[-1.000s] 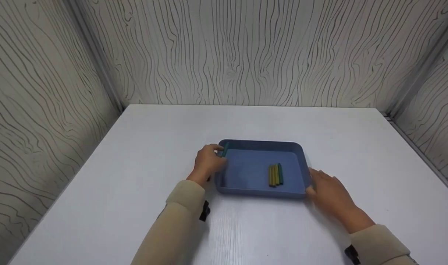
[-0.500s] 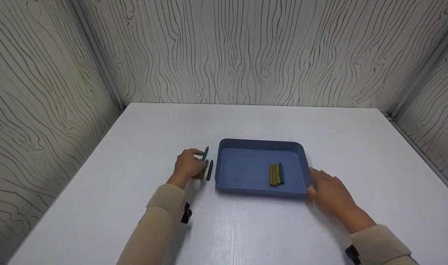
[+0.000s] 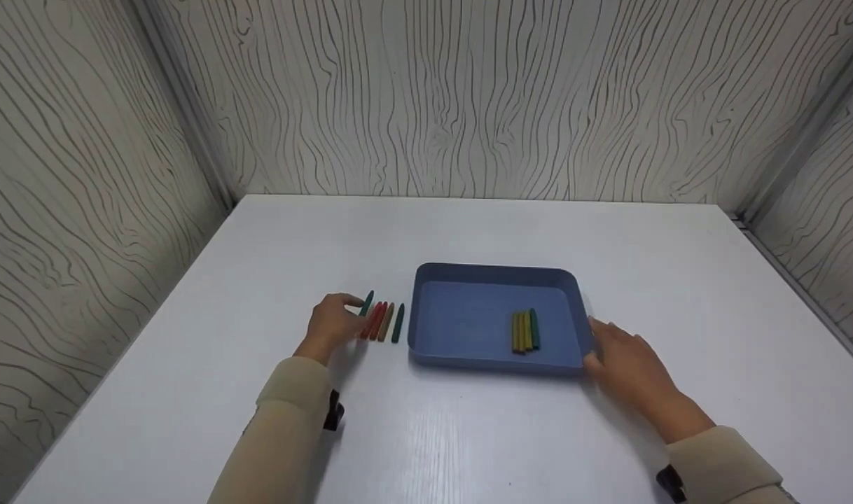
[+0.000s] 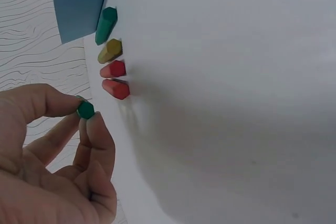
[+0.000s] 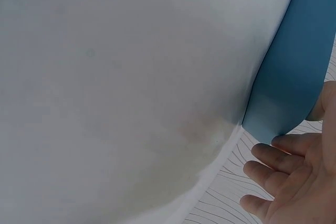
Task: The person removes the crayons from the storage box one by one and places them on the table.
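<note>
My left hand point(image 3: 330, 322) pinches a green crayon point(image 4: 85, 110) between thumb and fingertips, at the left end of a row on the table. That row has two red crayons point(image 4: 116, 88), a yellowish one point(image 4: 110, 51) and another green crayon point(image 3: 398, 323), side by side. Right of it stands a shallow blue tray point(image 3: 461, 322). Inside the tray, several yellow crayons point(image 3: 522, 332) lie against a green one point(image 3: 535, 329). At the tray's front right corner is my right hand point(image 3: 626, 360), its thumb by the rim and its fairly straight fingers point(image 5: 289, 145) along the outer wall.
A white table point(image 3: 482, 234) carries everything. Wood-grain patterned panels point(image 3: 440, 105) rise behind it and at both sides. The tray's left wall is close beside the row of crayons.
My left hand has carried the green crayon from the tray's left wall leftward, past the row to its left end, uncovering the red crayons. The right hand and tray have stayed put.
</note>
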`<state>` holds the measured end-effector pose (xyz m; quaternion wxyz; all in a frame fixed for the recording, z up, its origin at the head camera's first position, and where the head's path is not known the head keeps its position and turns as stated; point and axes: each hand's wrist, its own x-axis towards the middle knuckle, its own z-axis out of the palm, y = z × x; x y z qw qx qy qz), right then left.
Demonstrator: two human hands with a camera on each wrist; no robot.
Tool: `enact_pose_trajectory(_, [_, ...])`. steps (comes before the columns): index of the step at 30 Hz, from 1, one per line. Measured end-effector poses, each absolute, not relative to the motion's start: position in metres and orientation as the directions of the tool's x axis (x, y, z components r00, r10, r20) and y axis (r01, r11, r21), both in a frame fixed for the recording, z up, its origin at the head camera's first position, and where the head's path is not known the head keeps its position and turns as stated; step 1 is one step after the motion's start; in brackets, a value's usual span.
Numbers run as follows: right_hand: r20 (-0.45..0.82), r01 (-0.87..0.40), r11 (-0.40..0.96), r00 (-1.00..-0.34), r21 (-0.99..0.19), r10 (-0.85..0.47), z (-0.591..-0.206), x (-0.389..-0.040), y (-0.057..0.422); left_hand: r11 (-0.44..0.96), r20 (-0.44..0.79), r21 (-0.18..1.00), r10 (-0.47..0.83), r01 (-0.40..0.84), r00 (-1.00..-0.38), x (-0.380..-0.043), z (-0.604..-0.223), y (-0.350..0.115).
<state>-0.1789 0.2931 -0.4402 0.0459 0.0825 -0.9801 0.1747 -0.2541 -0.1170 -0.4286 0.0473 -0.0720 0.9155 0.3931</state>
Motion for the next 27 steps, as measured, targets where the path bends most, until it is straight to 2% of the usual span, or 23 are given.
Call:
enact_pose_trajectory(12, [0.114, -0.165, 0.926, -0.984, -0.341, -0.133, -0.4399, -0.1777, 0.2910, 0.680, -0.195, 0.700, -0.111, -0.217, -0.975, -0.2540, -0.4357, -0.1181])
enact_pose_trajectory(27, [0.093, -0.160, 0.927, -0.986, -0.338, -0.136, -0.4402, -0.1781, 0.2921, 0.689, -0.167, 0.697, -0.116, -0.200, -0.979, -0.2493, -0.4383, -0.1178])
